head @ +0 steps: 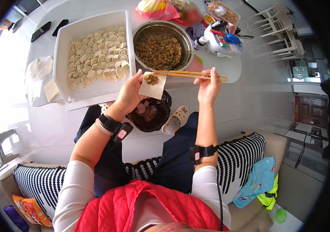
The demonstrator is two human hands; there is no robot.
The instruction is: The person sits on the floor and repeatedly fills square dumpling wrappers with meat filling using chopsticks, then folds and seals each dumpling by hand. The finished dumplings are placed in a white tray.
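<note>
My left hand (130, 94) holds a square dough wrapper (152, 89) by its left side. A small lump of chopped filling (151, 79) lies on the wrapper's upper part. In my right hand (209, 87) is a pair of wooden chopsticks (182, 74), held almost level, with the tips over the wrapper's top edge beside the filling. Beyond the hands stands a steel bowl (191, 52) with a large mass of meat and green filling (159, 50). To its left, a white plastic tray (95, 100) carries rows of folded wontons (98, 55).
Below my hands, a bin lined with a black bag (149, 124) stands on the floor between my feet. A stack of wrappers (51, 90) and a clear plastic bag (39, 72) lie left of the tray. A white caddy (215, 43) with tools and bottles stands at right.
</note>
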